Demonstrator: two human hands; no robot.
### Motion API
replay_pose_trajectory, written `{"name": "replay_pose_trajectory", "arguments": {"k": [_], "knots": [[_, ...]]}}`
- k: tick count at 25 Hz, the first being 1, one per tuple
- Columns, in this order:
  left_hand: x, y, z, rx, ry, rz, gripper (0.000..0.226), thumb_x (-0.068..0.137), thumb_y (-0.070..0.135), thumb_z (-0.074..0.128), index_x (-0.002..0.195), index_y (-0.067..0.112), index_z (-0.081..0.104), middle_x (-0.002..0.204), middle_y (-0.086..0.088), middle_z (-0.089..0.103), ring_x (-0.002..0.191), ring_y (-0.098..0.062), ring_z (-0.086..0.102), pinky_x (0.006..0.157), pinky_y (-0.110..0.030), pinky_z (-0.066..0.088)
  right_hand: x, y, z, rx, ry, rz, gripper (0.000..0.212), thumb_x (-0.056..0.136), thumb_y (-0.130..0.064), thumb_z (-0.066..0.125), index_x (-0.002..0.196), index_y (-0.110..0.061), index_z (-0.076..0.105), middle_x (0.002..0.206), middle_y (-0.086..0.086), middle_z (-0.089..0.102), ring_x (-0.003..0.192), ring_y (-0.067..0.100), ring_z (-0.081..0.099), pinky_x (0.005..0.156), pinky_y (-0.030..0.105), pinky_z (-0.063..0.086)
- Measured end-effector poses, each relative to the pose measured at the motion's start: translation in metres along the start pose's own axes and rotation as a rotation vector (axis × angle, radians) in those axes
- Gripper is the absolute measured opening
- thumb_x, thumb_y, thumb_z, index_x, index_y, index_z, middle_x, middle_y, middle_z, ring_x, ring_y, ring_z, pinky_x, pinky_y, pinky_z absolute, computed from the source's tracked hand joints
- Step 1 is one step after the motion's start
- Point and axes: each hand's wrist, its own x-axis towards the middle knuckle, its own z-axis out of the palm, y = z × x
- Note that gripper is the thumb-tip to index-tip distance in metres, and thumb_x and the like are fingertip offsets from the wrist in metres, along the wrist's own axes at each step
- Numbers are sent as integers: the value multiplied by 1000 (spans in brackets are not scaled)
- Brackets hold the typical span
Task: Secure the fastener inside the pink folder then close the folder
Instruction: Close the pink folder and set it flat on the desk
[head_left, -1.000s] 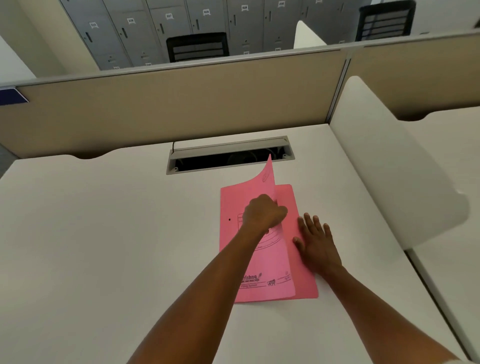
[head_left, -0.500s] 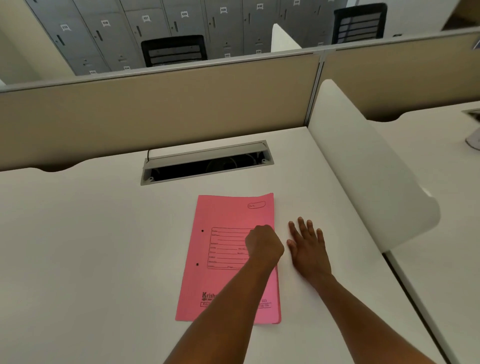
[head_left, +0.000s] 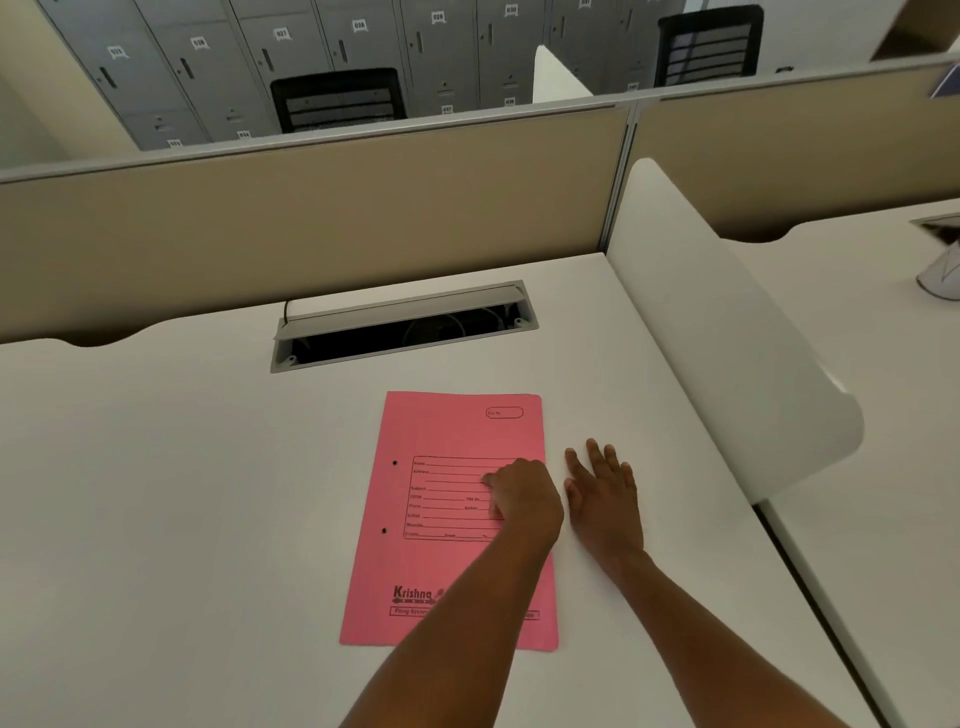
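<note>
The pink folder lies closed, flat on the desk. My left hand, fingers curled and empty, presses its cover: I should press evenly toward the spine (my right hand lies flat beside it).

"Krishna" on pink folder; locker 028

The pink folder is thin card, smooth and matt. The white desk is smooth with a soft shine. The grey cable hatch is dull metal. The tan divider wall may be cloth.
</note>
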Motion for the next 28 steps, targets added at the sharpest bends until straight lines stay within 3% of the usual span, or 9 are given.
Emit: {"name": "replay_pose_trajectory", "arguments": {"k": [4,9,14,18,22,26,28], "knots": [[4,-24,-4,-141,83,-7,10,92,11,63,98,9,71,95,-7,73,86,-22,71,72,-29,57,-8,-25,-8,44,62,92,40,95,-29,40,126,-15,61,130,11,57,117,32,50,95,45,44],[-1,-77,-11,-235,167,-8,9,92,13,62,96,10,69,93,-6,72,81,-20,70,69,-28,58,-10,-57,-10,112,-13,121,36,97,-37,38,116,-11,56,116,11,55,103,26,52,88,39,49],[-6,-149,-4,-167,263,-78,24,92,17,52,114,10,58,115,-8,59,102,-23,57,88,-36,51,-16,-77,-12,199,-31,209,42,94,-38,50,124,-8,49,121,12,50,111,30,51,92,44,48],[-15,-194,7,-241,258,-238,48,90,37,58,129,12,46,128,-10,50,118,-30,48,98,-45,42,-11,-80,-17,228,-115,240,47,86,-37,64,120,-7,50,118,11,47,109,31,55,86,44,52],[-11,-206,4,-496,202,-295,45,86,45,61,112,9,58,116,-8,57,111,-28,54,94,-42,46,-12,-86,-16,207,-146,245,51,81,-33,73,116,-5,50,115,12,46,105,34,58,84,45,55],[-5,-229,-1,-820,73,-309,28,83,41,68,76,14,64,86,-5,72,86,-26,69,81,-35,57,-12,-88,-15,169,-167,243,54,81,-34,74,119,-6,48,117,13,45,107,34,57,85,45,55],[-6,-237,-1,-927,45,-295,20,84,33,69,82,13,66,91,-8,74,89,-28,71,85,-40,58,-14,-89,-14,164,-170,227,56,80,-36,74,120,-7,47,118,13,46,106,34,57,85,44,55]]}}
